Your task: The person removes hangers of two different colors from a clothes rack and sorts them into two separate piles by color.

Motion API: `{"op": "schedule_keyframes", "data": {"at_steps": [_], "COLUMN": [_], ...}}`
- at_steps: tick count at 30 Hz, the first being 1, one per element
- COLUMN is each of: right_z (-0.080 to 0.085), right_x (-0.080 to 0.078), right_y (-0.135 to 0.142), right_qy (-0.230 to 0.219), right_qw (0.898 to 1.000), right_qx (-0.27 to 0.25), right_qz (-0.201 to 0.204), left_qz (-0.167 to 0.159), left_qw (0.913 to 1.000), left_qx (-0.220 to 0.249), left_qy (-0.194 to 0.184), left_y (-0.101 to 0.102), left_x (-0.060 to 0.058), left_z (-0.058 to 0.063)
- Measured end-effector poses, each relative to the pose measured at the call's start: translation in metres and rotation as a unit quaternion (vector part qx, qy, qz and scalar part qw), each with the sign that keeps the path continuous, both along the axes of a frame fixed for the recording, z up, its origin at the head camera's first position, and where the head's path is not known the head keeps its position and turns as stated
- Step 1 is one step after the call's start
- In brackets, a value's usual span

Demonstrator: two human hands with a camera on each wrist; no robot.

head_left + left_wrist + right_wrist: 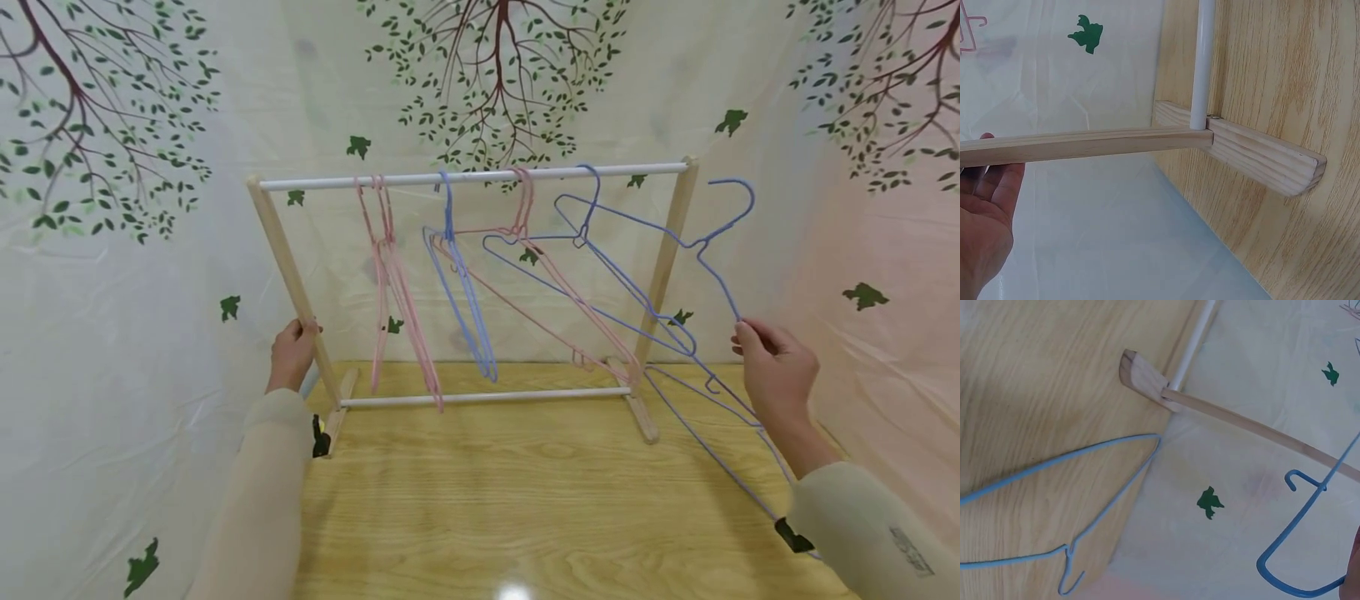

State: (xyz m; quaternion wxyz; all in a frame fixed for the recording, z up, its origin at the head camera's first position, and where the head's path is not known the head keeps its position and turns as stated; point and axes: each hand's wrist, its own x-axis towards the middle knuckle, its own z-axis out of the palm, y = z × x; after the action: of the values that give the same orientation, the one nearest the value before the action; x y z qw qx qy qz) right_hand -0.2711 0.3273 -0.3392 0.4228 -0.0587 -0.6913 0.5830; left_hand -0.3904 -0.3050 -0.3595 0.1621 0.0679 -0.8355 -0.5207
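Note:
My left hand (pixel 288 354) grips the left wooden upright (pixel 277 233) of a hanger rack, partway up; the left wrist view shows fingers (pixel 1007 187) against its underside. At the right, my right hand (pixel 783 371) pinches one shoulder of a blue clothes hanger (pixel 723 287). Its hook points up, just right of the rack's right upright (pixel 667 242), and its far end overlaps the blue hanger (pixel 590 196) hung at the right of the top rail (pixel 480 177). Only an edge of this hand appears in the right wrist view, beside the held hanger's curved end (pixel 1285 534).
Pink hangers (pixel 382 208) hang at the left of the rail, blue ones (pixel 448 208) at its middle, and more pink ones (pixel 521 200) further right. Another blue hanger (pixel 1035 469) lies on the wooden table (pixel 480 492) by the right foot (pixel 641 417). Printed sheets (pixel 300 108) enclose the table.

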Motion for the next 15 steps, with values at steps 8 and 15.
{"op": "schedule_keyframes", "data": {"at_steps": [8, 15], "right_z": [-0.013, -0.024], "right_x": [0.012, 0.025], "right_y": [0.001, 0.004], "right_qy": [0.093, 0.111], "right_qw": [0.988, 0.985], "right_qx": [-0.118, -0.125], "right_qz": [0.043, 0.031], "left_qz": [0.006, 0.004], "left_qw": [0.9999, 1.0000], "left_qx": [-0.007, -0.005], "left_qy": [0.006, 0.002], "left_y": [-0.001, -0.001], "left_x": [-0.001, 0.001], "left_z": [0.000, 0.001]}}
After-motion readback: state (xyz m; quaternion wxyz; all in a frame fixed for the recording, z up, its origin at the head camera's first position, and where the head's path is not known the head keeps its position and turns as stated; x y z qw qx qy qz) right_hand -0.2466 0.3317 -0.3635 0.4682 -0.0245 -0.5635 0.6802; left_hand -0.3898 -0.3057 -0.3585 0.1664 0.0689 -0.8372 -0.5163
